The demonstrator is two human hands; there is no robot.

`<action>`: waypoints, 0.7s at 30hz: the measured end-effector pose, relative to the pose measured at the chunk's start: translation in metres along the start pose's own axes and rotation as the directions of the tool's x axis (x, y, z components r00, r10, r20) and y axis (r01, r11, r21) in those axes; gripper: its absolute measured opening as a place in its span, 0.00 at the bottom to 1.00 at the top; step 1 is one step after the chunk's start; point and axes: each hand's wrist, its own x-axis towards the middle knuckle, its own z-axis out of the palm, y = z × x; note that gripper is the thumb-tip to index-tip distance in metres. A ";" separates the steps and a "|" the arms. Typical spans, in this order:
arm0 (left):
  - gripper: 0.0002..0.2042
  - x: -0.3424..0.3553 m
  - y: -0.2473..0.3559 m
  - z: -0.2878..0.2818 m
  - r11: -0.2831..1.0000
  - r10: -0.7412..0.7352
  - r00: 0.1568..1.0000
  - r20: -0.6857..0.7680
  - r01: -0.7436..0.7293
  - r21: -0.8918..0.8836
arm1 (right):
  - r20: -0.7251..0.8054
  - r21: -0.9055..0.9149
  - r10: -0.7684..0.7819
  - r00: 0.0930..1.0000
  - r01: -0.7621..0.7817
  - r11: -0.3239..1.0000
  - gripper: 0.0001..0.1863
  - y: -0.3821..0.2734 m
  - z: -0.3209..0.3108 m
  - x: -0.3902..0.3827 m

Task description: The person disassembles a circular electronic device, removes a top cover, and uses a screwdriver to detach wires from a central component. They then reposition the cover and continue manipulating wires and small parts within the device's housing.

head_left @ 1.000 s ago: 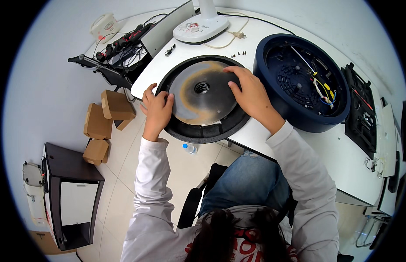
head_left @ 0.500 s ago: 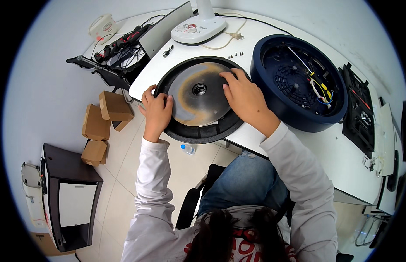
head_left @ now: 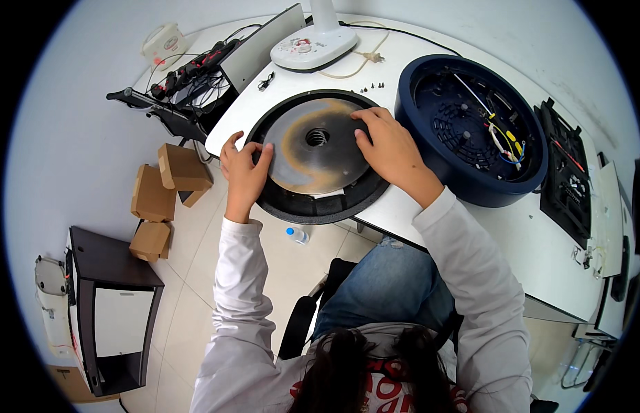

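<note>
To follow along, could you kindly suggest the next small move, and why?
Perhaps ease the round grey metal disc toward the near rim of the round black shell, where the gap looks widest; the left hand and right hand flank the disc.

The round disc is showing smooth, semi-glossy metal; the black tray around it is looking matt and rough. The navy housing is appearing smooth, probably plastic. The white surface is shining faintly.
</note>
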 end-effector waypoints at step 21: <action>0.15 -0.003 -0.001 0.004 0.955 -0.002 0.999 0.032 -0.007 0.297 | 0.250 -0.165 -0.020 0.968 0.063 0.984 0.34 -0.031 -0.028 -0.023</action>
